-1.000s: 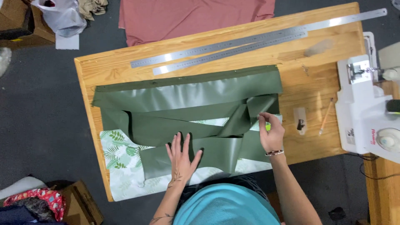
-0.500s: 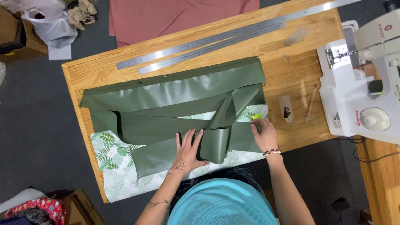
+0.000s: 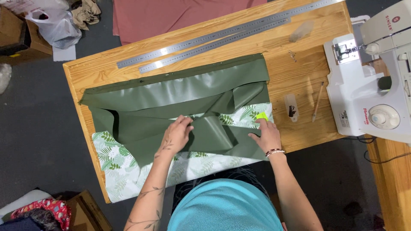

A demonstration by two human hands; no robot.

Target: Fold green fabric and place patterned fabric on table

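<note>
Left hand (image 3: pixel 176 134) pressing flat, fingers spread, on green vinyl (image 3: pixel 180 92); right hand (image 3: pixel 266 136) probably pinching a yellow marker (image 3: pixel 261 116). Marking/folding step; hold steady.

You see olive-green glossy fabric (image 3: pixel 180 92) lying over white cloth (image 3: pixel 124 164) printed with green leaves. A lime-yellow bit (image 3: pixel 261 116) shows by your right hand (image 3: pixel 266 136). The desk (image 3: pixel 299 64) is honey-coloured wood, the rulers (image 3: pixel 222 36) silver, the sewing machine (image 3: pixel 376 85) white.
</note>
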